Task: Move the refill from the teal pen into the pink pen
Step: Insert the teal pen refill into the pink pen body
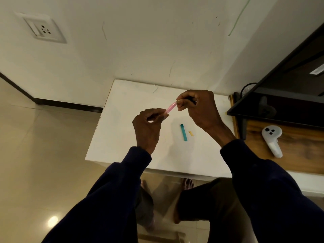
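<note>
The pink pen [171,107] is held in the air above the white table [122,137], slanting up to the right between both hands. My left hand [149,125] pinches its lower left end. My right hand [198,107] grips its upper right end, with a dark part sticking out past the fingers. A teal pen barrel [183,132] lies flat on the table below the hands. A small yellow piece [190,133] lies just right of it. The refill itself is hidden.
A wooden desk [298,155] adjoins the table on the right, carrying a white controller [272,140] and a black monitor stand [273,111]. The wall is close behind the table. Tiled floor lies to the left, my legs and feet below.
</note>
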Demonstrator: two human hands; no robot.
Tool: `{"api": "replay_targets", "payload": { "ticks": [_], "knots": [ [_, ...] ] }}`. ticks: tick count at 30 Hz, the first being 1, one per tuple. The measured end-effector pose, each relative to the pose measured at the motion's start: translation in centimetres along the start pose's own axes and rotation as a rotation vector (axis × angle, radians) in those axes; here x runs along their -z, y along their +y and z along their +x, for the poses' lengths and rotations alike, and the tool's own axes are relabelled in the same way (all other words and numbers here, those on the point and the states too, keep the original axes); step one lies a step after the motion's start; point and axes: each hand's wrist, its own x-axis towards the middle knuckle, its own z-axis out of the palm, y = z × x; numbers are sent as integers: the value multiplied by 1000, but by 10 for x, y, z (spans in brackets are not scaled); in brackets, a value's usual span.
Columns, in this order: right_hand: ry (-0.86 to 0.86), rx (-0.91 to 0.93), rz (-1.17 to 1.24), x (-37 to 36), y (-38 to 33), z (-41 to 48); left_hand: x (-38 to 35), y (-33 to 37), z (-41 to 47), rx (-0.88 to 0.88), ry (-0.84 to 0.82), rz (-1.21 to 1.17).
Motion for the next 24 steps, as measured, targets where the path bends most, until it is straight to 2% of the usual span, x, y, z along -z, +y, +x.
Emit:
{"api": "replay_targets", "payload": {
  "ticks": [4, 6, 10, 20, 24],
  "knots": [
    [-41, 99, -139, 7, -7, -1, 1, 5, -2, -12, 4, -2],
    [-41, 116, -125, 9, -9, 0, 0, 7, -3, -11, -1, -5],
    [12, 60, 1, 10, -16, 0, 1, 14, -2, -24, -9, -29],
    [121, -184, 517, 12, -23, -4, 2, 25, -5, -68, -34, -51],
    [133, -202, 451, 17, -23, -3, 3, 29, -5, -73, -40, -58]
  ]
}}
